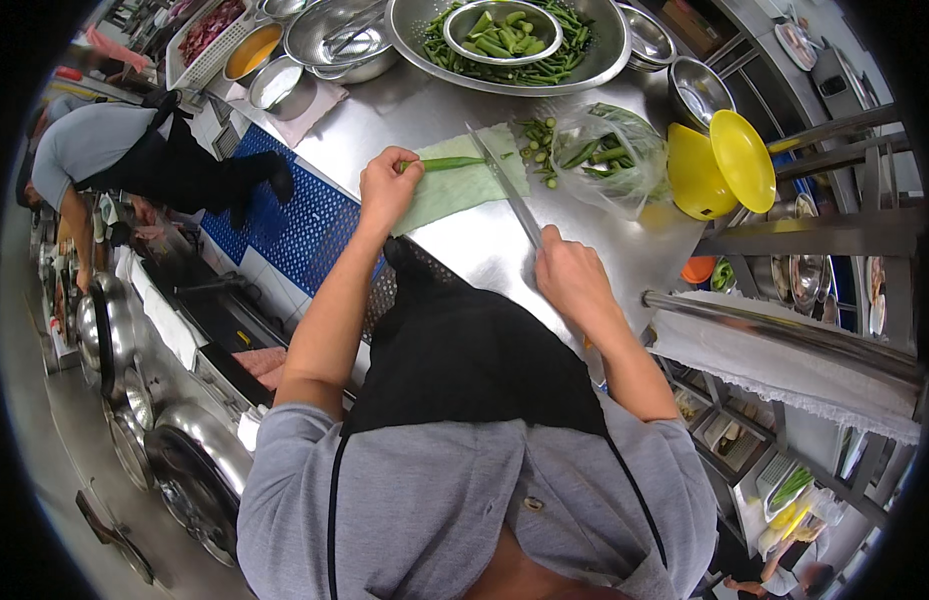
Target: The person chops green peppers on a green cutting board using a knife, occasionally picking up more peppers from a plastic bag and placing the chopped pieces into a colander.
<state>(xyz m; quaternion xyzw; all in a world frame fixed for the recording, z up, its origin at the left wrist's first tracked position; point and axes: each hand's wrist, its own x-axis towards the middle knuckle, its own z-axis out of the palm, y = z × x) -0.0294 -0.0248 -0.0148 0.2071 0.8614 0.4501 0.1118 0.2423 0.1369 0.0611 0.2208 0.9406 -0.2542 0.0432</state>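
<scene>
My left hand (390,184) pinches one end of a long green okra pod (453,163), which lies on a pale green cloth (464,193) on the steel table (457,240). In my right hand (573,274) is a long-bladed knife (511,196); its blade crosses the cloth at the pod's far tip. A small green piece (506,156) lies just past the blade. Cut okra ends (539,146) are scattered right of the cloth, beside a clear plastic bag (637,180) with more pods inside. Cut okra (502,37) fills a small steel bowl.
That bowl rests on green beans (442,52) in a large steel colander (404,52). Steel bowls (701,90) and yellow plastic containers (697,176) stand at the right. Strainers (314,37) and a white basket of meat (180,64) are at the back left. A co-worker (96,142) bends over at far left.
</scene>
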